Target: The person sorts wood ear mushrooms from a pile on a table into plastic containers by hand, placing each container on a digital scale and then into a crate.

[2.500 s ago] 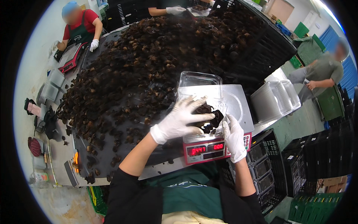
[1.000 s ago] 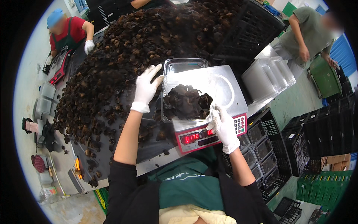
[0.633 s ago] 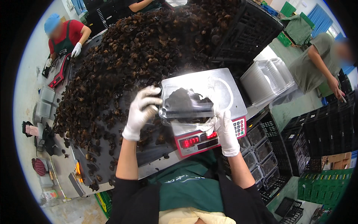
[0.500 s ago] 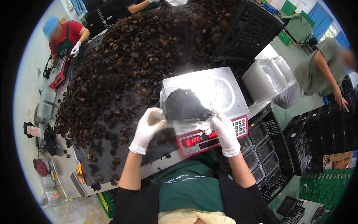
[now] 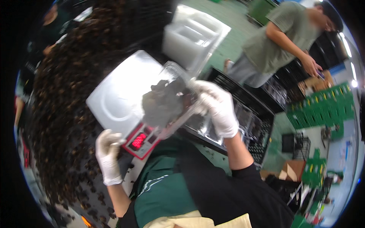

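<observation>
My right hand (image 5: 217,107), in a white glove, grips a clear plastic clamshell box (image 5: 167,99) filled with dark brown dried pieces, held tilted above the front right corner of a white weighing scale (image 5: 121,94) with a red display. My left hand (image 5: 108,155), also gloved, hangs by the scale's front left corner over scattered dark pieces, fingers loosely curled and holding nothing that I can see. A big heap of the same dark pieces (image 5: 72,72) covers the table behind and left of the scale.
A stack of empty clear boxes (image 5: 194,36) stands behind the scale. Black plastic crates (image 5: 243,114) sit to my right. A person in a grey-green shirt (image 5: 283,41) bends over crates at the far right. Green crates (image 5: 319,110) are stacked beyond.
The filled clear box has been lifted off the scale plate and now sits in my right hand alone. My left hand let go and dropped to the scale's corner. My view swung right.
</observation>
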`<state>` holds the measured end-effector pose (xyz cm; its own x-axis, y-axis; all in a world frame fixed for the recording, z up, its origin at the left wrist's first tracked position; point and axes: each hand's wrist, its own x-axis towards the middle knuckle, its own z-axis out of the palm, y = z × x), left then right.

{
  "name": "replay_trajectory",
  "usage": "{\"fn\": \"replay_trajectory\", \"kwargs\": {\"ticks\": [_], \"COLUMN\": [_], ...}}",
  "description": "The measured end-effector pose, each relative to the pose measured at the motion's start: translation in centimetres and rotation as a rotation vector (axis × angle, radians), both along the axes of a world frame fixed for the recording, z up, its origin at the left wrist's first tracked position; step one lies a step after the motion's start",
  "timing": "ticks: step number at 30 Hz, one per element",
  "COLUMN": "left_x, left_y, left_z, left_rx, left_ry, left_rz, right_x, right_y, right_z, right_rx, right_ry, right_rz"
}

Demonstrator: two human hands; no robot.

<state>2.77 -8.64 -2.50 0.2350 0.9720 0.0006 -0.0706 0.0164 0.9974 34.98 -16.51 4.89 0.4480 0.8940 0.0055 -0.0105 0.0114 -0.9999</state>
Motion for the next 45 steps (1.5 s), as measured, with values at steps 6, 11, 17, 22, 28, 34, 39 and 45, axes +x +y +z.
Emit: {"fn": "replay_trajectory", "kwargs": {"ticks": [6,11,17,22,28,34,39,45], "left_x": [-6.6,-11.2,-12.9,-10.1,3.4,14.2,19.0,16.7], "left_y": [2.8,4.2,4.4,3.7,1.1,-2.6,-5.8,-9.1], "left_z": [-4.1,-7.2,-8.0,-4.8,2.5,2.6,1.7,1.5], "left_rx": [-0.013,-0.026,-0.056,0.01,0.341,-0.426,-1.134,-0.809], "left_ry": [0.021,0.009,0.009,0.146,0.34,-0.2,-0.642,-0.487], "left_rz": [0.239,0.237,0.269,0.386,-0.112,-0.986,-1.224,-1.389], "right_x": [13.5,22.6,32.7,35.3,31.5,19.3,18.8,20.0], "right_y": [-13.0,-24.3,-34.0,-23.2,2.5,21.7,27.1,28.4], "right_z": [-2.1,-6.5,-18.7,-18.1,-8.7,-3.1,-5.7,-3.1], "right_rx": [-0.406,-0.701,-1.49,-0.725,-0.123,-0.118,-0.038,-0.361], "right_ry": [-0.212,-0.264,-0.824,-1.669,-1.753,-1.358,-0.386,-0.926], "right_rz": [-0.294,-0.36,-0.299,0.24,-0.211,-0.854,-1.012,-0.461]}}
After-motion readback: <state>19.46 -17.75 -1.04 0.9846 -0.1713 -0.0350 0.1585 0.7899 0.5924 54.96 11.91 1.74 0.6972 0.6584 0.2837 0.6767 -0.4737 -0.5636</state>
